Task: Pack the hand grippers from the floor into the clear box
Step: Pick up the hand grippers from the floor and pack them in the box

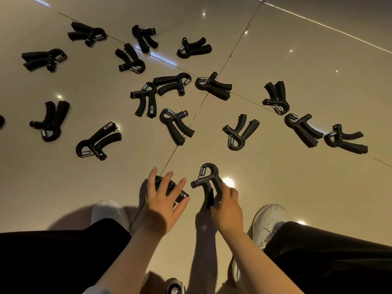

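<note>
Gripping hand gripper [209, 183], right hand [228, 205], labels unreadable

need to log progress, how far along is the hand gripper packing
Early. Nothing looks packed; no clear box is in view. The right hand holds one hand gripper, and the left hand reaches over another gripper. About sixteen more lie scattered on the floor.

We counted seventeen black hand grippers [176, 126]: fifteen lay loose on the floor [297, 28], one under our left hand [164, 201], one in our right hand [228, 206].
</note>
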`<state>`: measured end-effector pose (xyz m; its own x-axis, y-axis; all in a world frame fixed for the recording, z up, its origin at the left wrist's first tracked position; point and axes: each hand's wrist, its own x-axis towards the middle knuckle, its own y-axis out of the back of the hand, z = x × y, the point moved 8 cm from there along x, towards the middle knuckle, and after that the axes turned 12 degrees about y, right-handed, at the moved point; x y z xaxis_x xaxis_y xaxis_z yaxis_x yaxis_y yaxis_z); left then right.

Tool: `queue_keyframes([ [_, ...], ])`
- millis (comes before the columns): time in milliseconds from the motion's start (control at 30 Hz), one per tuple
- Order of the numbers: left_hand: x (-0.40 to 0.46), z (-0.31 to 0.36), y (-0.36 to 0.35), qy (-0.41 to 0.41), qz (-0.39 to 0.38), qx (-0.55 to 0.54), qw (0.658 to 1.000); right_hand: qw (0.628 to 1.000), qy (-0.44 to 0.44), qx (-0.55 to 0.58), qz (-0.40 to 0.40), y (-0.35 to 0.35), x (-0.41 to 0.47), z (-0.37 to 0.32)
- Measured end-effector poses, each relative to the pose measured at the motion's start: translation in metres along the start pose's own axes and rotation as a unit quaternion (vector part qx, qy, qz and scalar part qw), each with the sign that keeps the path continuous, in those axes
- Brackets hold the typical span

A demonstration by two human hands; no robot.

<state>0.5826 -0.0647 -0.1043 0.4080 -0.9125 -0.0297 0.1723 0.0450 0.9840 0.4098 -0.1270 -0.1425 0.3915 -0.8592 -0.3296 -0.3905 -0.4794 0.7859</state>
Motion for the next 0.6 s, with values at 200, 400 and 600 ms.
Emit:
queue_keyframes([
  [200,-0.009,0.004,0.001,-0.033,0.074,-0.050,0.995,0.990,-0.065,-0.110,-0.064,-0.026,0.006,0.033],
  [400,-0.011,0.011,-0.004,-0.095,0.067,-0.062,0.991,0.989,-0.063,-0.138,-0.001,-0.046,0.007,0.034],
  [600,0.000,0.019,-0.002,-0.067,0.047,-0.091,0.992,0.994,0.002,-0.095,0.053,0.001,0.021,0.016],
])
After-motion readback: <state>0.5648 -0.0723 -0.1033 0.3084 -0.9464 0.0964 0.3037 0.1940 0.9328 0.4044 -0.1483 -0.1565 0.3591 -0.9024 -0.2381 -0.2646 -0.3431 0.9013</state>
